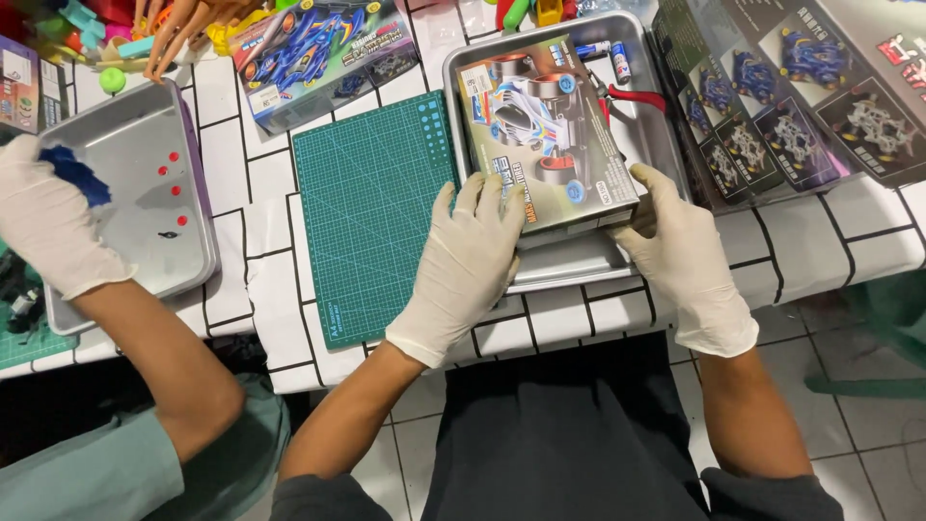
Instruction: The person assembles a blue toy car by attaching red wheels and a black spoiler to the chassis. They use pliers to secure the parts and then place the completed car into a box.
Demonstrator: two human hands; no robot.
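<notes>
A grey model-car kit box (546, 130) with a picture of a white and blue racing car lies in a metal tray (648, 123) on the table. My left hand (468, 262), in a white glove, grips the box's near left corner. My right hand (683, 253), also gloved, grips its near right corner. Both hands rest over the tray's front rim. Behind the box in the tray lie red-handled cutters (632, 96) and small batteries (620, 62).
A green cutting mat (371, 207) lies left of the tray. A blue kit box (323, 56) stands behind it, and dark kit boxes (791, 82) lie at right. At left, another person's gloved hand (48, 227) holds a blue piece over a second tray (135, 193) with small red parts.
</notes>
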